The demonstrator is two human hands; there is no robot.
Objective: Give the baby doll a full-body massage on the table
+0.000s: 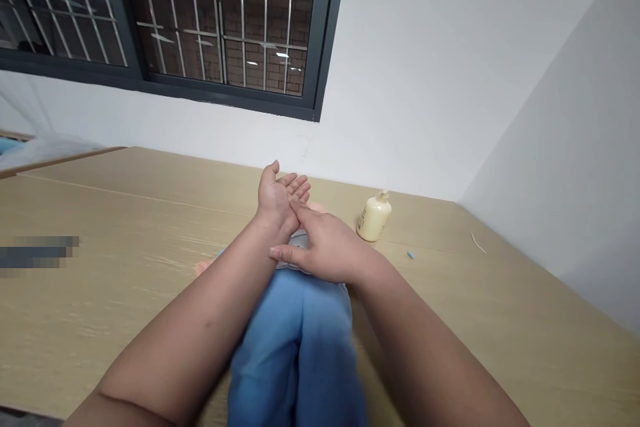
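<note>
Left hand [277, 195] lies palm up and open, while the right hand [325, 250], fingers loosely spread, rubs its wrist above the blue cloth [295, 340] on the desk [125, 247]. Lotion bottle [373, 217] stands just beside, apparently unopened; rubbing seems midway.

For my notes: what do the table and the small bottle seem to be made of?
Table: probably wood or laminate, matte, pale with visible grain lines. Bottle: likely plastic, cream-coloured, smooth with a slight sheen, with a pump top.
</note>
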